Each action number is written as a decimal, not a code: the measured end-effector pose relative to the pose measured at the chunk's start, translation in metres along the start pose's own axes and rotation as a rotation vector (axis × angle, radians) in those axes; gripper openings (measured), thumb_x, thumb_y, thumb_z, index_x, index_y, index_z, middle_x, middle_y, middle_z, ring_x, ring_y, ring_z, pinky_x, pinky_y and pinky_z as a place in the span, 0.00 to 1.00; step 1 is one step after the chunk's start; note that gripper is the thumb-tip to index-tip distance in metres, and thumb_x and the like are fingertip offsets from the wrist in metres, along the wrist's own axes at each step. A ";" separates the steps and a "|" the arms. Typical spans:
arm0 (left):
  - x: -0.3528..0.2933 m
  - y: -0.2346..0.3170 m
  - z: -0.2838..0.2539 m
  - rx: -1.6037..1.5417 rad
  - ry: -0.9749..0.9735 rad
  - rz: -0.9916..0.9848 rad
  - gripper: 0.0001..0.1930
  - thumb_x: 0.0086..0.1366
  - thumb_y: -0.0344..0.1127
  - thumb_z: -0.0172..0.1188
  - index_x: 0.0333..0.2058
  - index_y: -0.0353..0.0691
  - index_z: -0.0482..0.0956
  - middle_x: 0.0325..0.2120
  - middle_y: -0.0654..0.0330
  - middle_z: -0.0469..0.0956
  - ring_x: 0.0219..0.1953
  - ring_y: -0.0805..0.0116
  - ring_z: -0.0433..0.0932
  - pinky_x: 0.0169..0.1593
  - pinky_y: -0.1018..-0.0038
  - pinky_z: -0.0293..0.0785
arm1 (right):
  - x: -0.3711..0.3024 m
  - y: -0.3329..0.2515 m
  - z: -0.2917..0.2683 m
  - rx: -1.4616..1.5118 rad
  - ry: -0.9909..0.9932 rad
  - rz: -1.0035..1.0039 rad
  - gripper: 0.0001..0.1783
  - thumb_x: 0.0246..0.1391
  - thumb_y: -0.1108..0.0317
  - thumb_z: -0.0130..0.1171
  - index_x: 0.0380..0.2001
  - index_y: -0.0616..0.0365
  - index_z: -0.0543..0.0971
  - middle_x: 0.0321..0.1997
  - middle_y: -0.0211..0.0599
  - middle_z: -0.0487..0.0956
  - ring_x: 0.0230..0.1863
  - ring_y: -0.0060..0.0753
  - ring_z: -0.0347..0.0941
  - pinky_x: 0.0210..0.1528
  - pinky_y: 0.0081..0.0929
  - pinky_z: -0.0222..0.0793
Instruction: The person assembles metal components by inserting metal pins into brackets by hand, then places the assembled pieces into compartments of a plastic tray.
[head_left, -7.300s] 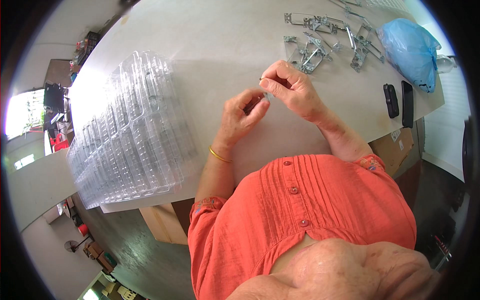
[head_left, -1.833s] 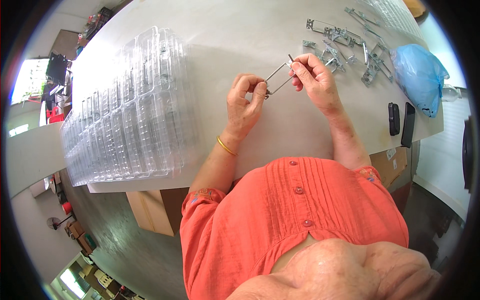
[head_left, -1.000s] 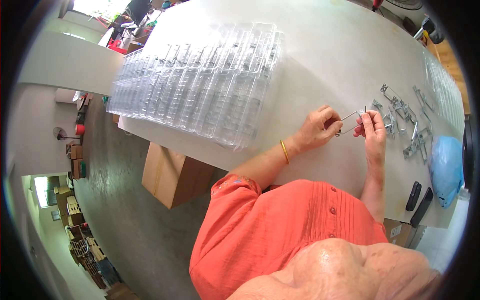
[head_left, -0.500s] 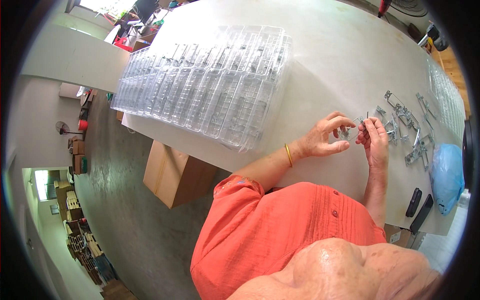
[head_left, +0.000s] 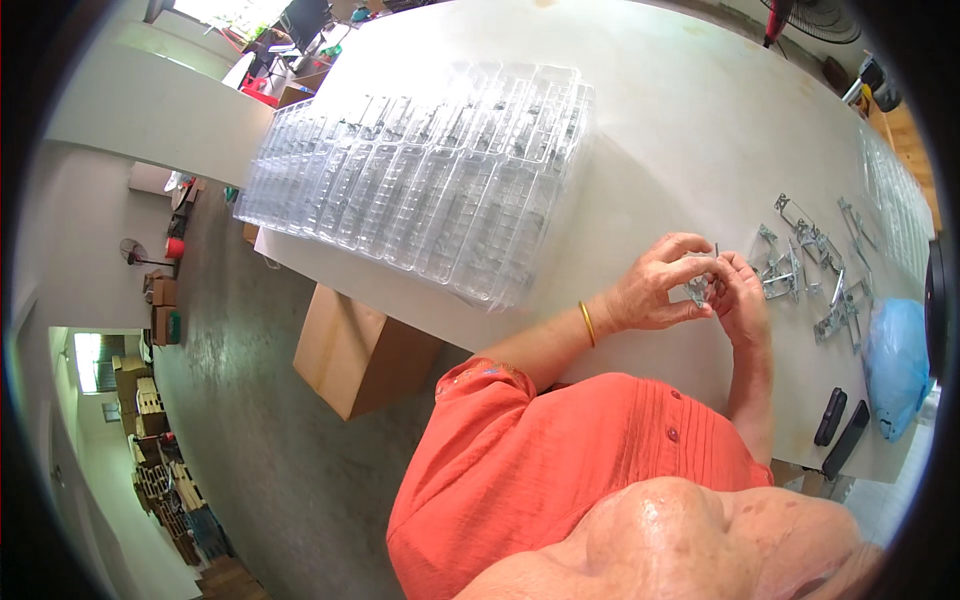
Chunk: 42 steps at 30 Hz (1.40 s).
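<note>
My left hand (head_left: pixel 655 285), with a gold bangle at the wrist, is closed with thumb and forefinger on a small silvery metal bracket (head_left: pixel 696 291). My right hand (head_left: pixel 741 300) meets it from the other side, its fingers pinching the same piece. Between the fingers only part of the bracket shows, and a thin rod end sticks up past the fingertips. Just right of my hands lies a loose spread of similar metal brackets (head_left: pixel 828 322) with thin wire rods, on the white table (head_left: pixel 640 180).
Stacked clear plastic trays (head_left: pixel 420 200) filled with metal parts cover the table's left side. A blue plastic bag (head_left: pixel 893 365) and two black cases (head_left: pixel 830 417) lie at the right edge. More clear trays (head_left: pixel 890 190) stand far right. A cardboard box (head_left: pixel 345 355) is below the left edge.
My hands have come together around the bracket, the left fingers closing in toward the right. The whole view has shifted slightly.
</note>
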<state>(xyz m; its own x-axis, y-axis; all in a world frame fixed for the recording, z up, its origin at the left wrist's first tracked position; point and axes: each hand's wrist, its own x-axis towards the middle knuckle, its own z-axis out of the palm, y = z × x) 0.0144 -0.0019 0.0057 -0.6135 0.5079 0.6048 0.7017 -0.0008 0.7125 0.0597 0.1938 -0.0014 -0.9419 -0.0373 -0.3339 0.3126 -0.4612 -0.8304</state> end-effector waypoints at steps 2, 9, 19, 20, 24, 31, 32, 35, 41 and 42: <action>0.005 0.002 0.000 -0.037 0.034 0.094 0.25 0.56 0.45 0.74 0.51 0.43 0.80 0.47 0.56 0.79 0.46 0.58 0.77 0.60 0.56 0.71 | 0.002 0.010 -0.004 0.022 -0.039 -0.027 0.08 0.68 0.64 0.53 0.42 0.56 0.75 0.32 0.28 0.78 0.29 0.16 0.75 0.32 0.17 0.73; 0.001 0.002 -0.005 -0.281 -0.116 -0.045 0.22 0.54 0.38 0.75 0.48 0.44 0.82 0.41 0.64 0.84 0.41 0.64 0.82 0.67 0.54 0.65 | -0.003 0.013 0.014 0.110 -0.155 -0.042 0.11 0.68 0.66 0.51 0.46 0.62 0.73 0.39 0.35 0.79 0.38 0.23 0.77 0.37 0.18 0.74; -0.007 -0.001 -0.005 -0.335 -0.035 -0.158 0.14 0.57 0.26 0.68 0.44 0.40 0.83 0.32 0.62 0.84 0.34 0.72 0.82 0.66 0.57 0.68 | -0.015 0.006 0.030 0.027 -0.151 0.055 0.13 0.69 0.59 0.52 0.42 0.59 0.72 0.35 0.37 0.79 0.31 0.25 0.78 0.28 0.24 0.77; -0.009 -0.003 -0.005 -0.345 0.008 -0.158 0.12 0.61 0.26 0.66 0.45 0.38 0.82 0.31 0.62 0.84 0.33 0.74 0.82 0.64 0.59 0.71 | -0.016 0.006 0.033 0.032 -0.143 0.057 0.14 0.69 0.58 0.53 0.42 0.59 0.72 0.34 0.37 0.79 0.30 0.26 0.79 0.28 0.24 0.77; -0.008 0.006 -0.006 -0.762 0.139 -0.590 0.09 0.69 0.29 0.59 0.46 0.35 0.80 0.27 0.63 0.83 0.33 0.75 0.82 0.49 0.71 0.80 | -0.022 -0.012 0.049 -0.191 0.016 0.139 0.13 0.69 0.58 0.51 0.41 0.58 0.72 0.33 0.37 0.81 0.27 0.25 0.78 0.29 0.23 0.76; 0.003 -0.003 -0.013 -0.684 0.117 -0.681 0.17 0.77 0.41 0.48 0.47 0.32 0.78 0.32 0.55 0.81 0.31 0.72 0.79 0.33 0.79 0.71 | -0.014 -0.003 0.030 -0.407 0.161 -0.225 0.10 0.69 0.62 0.53 0.39 0.58 0.75 0.27 0.28 0.76 0.23 0.16 0.70 0.25 0.18 0.67; 0.001 -0.004 -0.010 -0.700 0.133 -0.662 0.21 0.78 0.44 0.44 0.47 0.31 0.78 0.33 0.54 0.81 0.30 0.72 0.77 0.34 0.77 0.72 | -0.016 -0.006 0.034 -0.368 0.168 -0.250 0.09 0.69 0.63 0.54 0.39 0.57 0.76 0.26 0.26 0.75 0.22 0.15 0.68 0.24 0.17 0.65; 0.004 -0.003 -0.011 -0.839 0.135 -0.757 0.28 0.79 0.48 0.36 0.47 0.28 0.77 0.32 0.53 0.81 0.30 0.70 0.74 0.38 0.73 0.72 | -0.021 -0.009 0.035 -0.358 0.176 -0.292 0.08 0.68 0.63 0.56 0.39 0.56 0.77 0.24 0.22 0.73 0.22 0.12 0.65 0.23 0.16 0.62; 0.002 -0.006 -0.008 -0.721 0.083 -0.776 0.29 0.78 0.48 0.34 0.48 0.27 0.78 0.31 0.55 0.80 0.31 0.70 0.73 0.40 0.72 0.72 | -0.027 -0.008 0.041 -0.426 0.135 -0.306 0.06 0.67 0.66 0.57 0.39 0.55 0.78 0.24 0.17 0.72 0.25 0.08 0.62 0.25 0.14 0.58; 0.002 -0.005 -0.008 -0.688 0.075 -0.774 0.28 0.78 0.47 0.35 0.47 0.28 0.78 0.31 0.56 0.79 0.31 0.70 0.73 0.40 0.72 0.71 | -0.028 -0.007 0.041 -0.436 0.133 -0.310 0.05 0.67 0.66 0.57 0.40 0.56 0.78 0.25 0.16 0.72 0.25 0.08 0.62 0.26 0.14 0.58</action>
<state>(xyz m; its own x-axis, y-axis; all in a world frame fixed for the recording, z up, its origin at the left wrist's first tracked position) 0.0071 -0.0075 0.0063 -0.8454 0.5245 -0.1007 -0.2379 -0.2010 0.9503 0.0784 0.1618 0.0320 -0.9831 0.1671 -0.0744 0.0717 -0.0221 -0.9972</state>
